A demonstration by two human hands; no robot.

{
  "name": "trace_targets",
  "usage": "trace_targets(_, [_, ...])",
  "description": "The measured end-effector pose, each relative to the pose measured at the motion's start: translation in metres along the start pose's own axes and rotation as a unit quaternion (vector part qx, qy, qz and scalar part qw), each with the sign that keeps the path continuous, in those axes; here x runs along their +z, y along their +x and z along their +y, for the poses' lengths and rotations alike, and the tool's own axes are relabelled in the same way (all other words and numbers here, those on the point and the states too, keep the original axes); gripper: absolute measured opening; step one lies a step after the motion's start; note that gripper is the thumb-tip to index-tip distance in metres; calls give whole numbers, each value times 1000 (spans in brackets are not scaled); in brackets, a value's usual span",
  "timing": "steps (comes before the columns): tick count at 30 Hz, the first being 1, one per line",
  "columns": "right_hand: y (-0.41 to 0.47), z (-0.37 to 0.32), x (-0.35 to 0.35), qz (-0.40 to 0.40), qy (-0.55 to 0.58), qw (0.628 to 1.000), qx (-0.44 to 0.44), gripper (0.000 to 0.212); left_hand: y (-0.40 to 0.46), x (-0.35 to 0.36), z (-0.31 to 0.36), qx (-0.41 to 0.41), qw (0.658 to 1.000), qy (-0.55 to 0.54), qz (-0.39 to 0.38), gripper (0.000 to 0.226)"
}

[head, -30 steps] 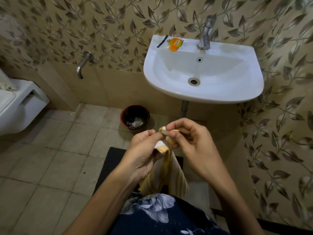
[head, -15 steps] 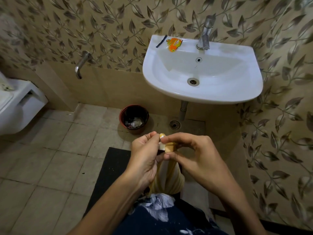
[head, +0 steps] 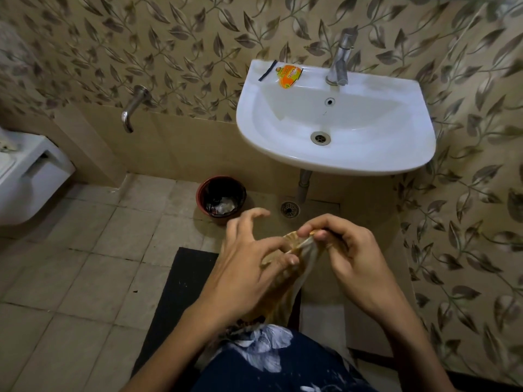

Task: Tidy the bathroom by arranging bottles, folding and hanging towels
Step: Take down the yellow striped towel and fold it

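A: Towel (head: 297, 267), yellow and white striped, hangs bunched between the two hands, its lower part dropping toward the person's patterned clothing.

B: How does each hand hold it?

A: The right hand (head: 351, 258) pinches the top edge of the cloth between thumb and curled fingers. The left hand (head: 249, 267) has its thumb and lower fingers against the cloth just beside that pinch, while its upper fingers are raised and spread loose. Whether the left hand truly grips the fabric I cannot tell.

B: And what lies around the hands?

A: Beyond the right hand, a white sink (head: 396, 159) is fixed to the leaf-patterned wall, with a metal tap (head: 339, 63) at its back rim. An orange sachet (head: 288, 76) and a thin dark strip (head: 267, 70) lie on that rim, left of the tap. Just beyond the left hand, a dark red bin (head: 220, 199) with litter inside stands on the tiled floor (head: 70, 278), near a round floor drain (head: 289, 209). Below the hands lies a black mat (head: 181, 292). Far off to the left side are a wall spout (head: 133, 108) and part of a white toilet (head: 25, 179).
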State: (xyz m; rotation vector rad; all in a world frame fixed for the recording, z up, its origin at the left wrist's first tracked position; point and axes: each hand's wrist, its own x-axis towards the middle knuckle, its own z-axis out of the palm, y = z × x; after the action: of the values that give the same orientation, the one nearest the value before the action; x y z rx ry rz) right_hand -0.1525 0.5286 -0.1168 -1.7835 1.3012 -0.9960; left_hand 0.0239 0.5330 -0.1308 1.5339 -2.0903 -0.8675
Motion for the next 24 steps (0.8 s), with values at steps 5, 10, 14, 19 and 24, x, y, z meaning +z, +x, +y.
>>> trace_targets(5, [2, -7, -8, 25, -29, 998, -54, 34, 10, 2, 0, 188, 970, -152, 10, 16])
trace_targets(10, [4, -19, -14, 76, -48, 990, -109, 30, 15, 4, 4, 212, 960, -178, 49, 14])
trace_targets(14, [2, -23, -17, 105, -39, 988, -110, 31, 21, 5, 0, 224, 964, -142, 24, 17])
trace_targets(19, [0, -27, -25, 140, -24, 985, -98, 31, 22, 17, -11, 207, 976, -73, -5, 14])
trace_targets(24, [-4, -36, -41, 200, 41, 974, -97, 34, 23, 25, -22, 166, 983, -45, -59, 12])
